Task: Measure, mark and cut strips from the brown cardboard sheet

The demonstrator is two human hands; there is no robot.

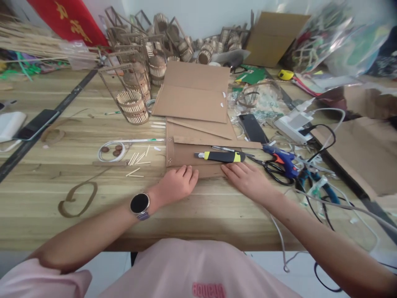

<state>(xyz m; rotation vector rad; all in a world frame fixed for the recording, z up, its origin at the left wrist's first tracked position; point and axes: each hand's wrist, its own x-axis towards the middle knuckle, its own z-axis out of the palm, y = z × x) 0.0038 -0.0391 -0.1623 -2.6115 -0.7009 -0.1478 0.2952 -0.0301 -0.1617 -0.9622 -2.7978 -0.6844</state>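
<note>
My left hand (178,182), a watch (139,204) on its wrist, lies palm down at the near left corner of a cardboard piece (211,170). Its fingers are stretched out over the board's edge. My right hand (243,178) rests flat at the right end of the same edge, fingers extended and holding nothing. Just beyond its fingertips lies a yellow and black utility knife (223,156), blade pointing left. Behind the knife are a narrow cardboard strip (217,142) and a larger folded cardboard sheet (194,99). Black-handled scissors (277,171) lie right of the knife.
A blue glue gun (283,159), pliers (319,186), a phone (253,128) and a power strip (294,124) with trailing cables crowd the right. Small bamboo sticks (136,158) and a white coil (111,152) lie left. Slatted baskets (132,106) stand behind.
</note>
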